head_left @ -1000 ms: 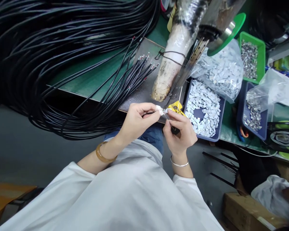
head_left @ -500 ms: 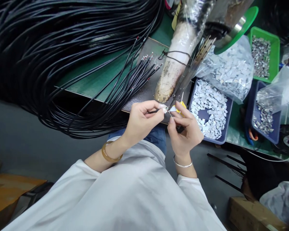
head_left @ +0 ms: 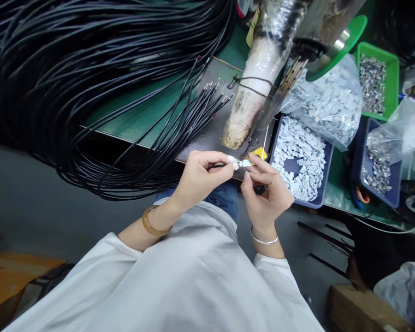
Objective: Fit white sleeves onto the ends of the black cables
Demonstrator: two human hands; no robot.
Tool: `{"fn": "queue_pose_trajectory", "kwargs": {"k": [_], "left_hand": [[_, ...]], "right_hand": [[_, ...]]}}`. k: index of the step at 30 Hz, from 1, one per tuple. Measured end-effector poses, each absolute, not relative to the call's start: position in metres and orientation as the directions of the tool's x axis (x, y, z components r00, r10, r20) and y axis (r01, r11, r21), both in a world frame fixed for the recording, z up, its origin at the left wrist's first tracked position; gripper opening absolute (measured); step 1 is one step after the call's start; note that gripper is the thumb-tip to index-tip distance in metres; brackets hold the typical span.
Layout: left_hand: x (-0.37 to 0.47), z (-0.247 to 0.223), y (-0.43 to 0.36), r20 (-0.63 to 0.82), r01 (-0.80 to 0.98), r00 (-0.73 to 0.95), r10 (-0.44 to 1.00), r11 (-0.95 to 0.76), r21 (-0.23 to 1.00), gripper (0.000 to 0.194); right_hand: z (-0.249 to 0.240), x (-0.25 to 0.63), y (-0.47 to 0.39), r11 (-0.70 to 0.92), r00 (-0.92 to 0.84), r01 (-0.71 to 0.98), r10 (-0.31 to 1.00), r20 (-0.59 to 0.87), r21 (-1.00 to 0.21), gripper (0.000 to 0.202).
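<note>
Evidently fingertip work, close in at the near edge of the table (head_left: 235,48). Left hand (head_left: 204,177) narrowed to a pinch on a black cable (head_left: 219,165), with a white covering (head_left: 232,160) at the fingertip; right hand (head_left: 268,186) also narrowed, apparently gripping a small pale tab (head_left: 246,163) by its farther end. Tab directly between both hands, right by the thin wires (head_left: 240,163) at the cable's tip; seated on them or merely touching, impossible to tell.

Main danger, probably: tab slipping out sideways, with so little surface to pinch. From there, likely a drop past the edge. Thin wires also liable to splay or bend if pushed off-line, or to pull back if tugged by the heavy cable bundle (head_left: 55,69) on the left.

Just beyond, a yellow piece (head_left: 260,153) behind the right hand and a blunt wrapped tube (head_left: 249,101) over the grey plate (head_left: 209,143): possible snags in a hasty lift. Beside the right hand, a tray (head_left: 327,180) heaped with pale pieces (head_left: 299,143), easily jogged by a swinging wrist. Farther out, a plastic bag (head_left: 332,101) overlapping that tray's far edge, perhaps prone to sliding in, and a green bin (head_left: 392,87) of metal bits (head_left: 372,83), too distant to matter.
</note>
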State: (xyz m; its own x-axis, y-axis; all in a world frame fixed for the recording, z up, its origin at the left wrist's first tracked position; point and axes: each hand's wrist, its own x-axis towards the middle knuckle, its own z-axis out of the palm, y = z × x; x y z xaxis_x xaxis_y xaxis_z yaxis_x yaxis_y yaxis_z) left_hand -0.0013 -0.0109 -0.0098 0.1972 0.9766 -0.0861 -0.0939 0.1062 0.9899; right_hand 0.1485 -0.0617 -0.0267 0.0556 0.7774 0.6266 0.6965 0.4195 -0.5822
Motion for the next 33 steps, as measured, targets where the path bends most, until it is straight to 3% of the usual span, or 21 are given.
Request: {"fn": "queue_pose_trajectory", "kwargs": {"k": [12, 20, 27, 33], "left_hand": [[0.0038, -0.0071, -0.0107, 0.058, -0.054, 0.121, 0.991, -0.052, 0.997, 0.012], [0.0008, -0.01, -0.0122, 0.041, 0.079, 0.189, 0.981, -0.057, 0.995, 0.014], [-0.0007, -0.0068, -0.0121, 0.203, 0.171, 0.156, 0.967, -0.228, 0.958, 0.013], [-0.0039, -0.0069, -0.0125, 0.072, 0.144, 0.237, 0.969, -0.108, 0.984, 0.014]], "right_hand": [[-0.0209, 0.1438, -0.0544, 0.42, 0.068, 0.749, 0.721, 0.69, -0.512, 0.017], [-0.026, 0.1448, -0.0575, 0.387, 0.117, 0.706, 0.762, 0.637, -0.593, 0.017], [-0.0191, 0.1417, -0.053, 0.402, 0.102, 0.752, 0.712, 0.695, -0.522, 0.019], [-0.0226, 0.1437, -0.0599, 0.396, 0.06, 0.783, 0.72, 0.691, -0.48, 0.015]]}}
